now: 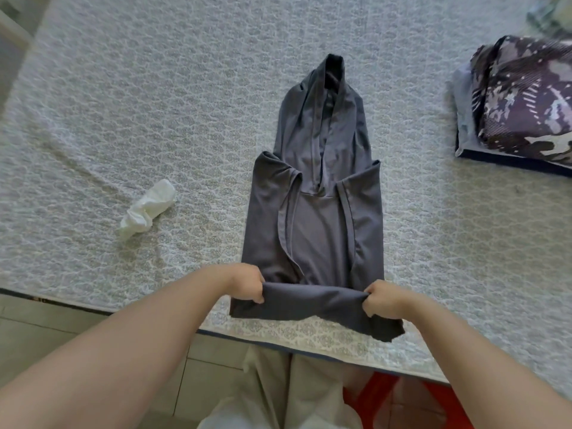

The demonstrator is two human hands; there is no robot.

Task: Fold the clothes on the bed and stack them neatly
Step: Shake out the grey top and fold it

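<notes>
Grey hooded top (312, 218) lying flat on the bed (123, 103), sleeves folded inward, hood pointing away; its near hem, at the bed's front edge, is gathered and lifted by the left hand (247, 284) and right hand (382, 300), each grip clenched on the cloth. Likely faults: uneven lifting skews the fold; the tucked sleeves slip outward; the hem's loose right corner droops over the edge. No brand, label or writing is legible

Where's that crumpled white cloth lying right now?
In the head view the white cloth lies on the bed, left of the grey hoodie and apart from it, beyond the left hand.
</notes>
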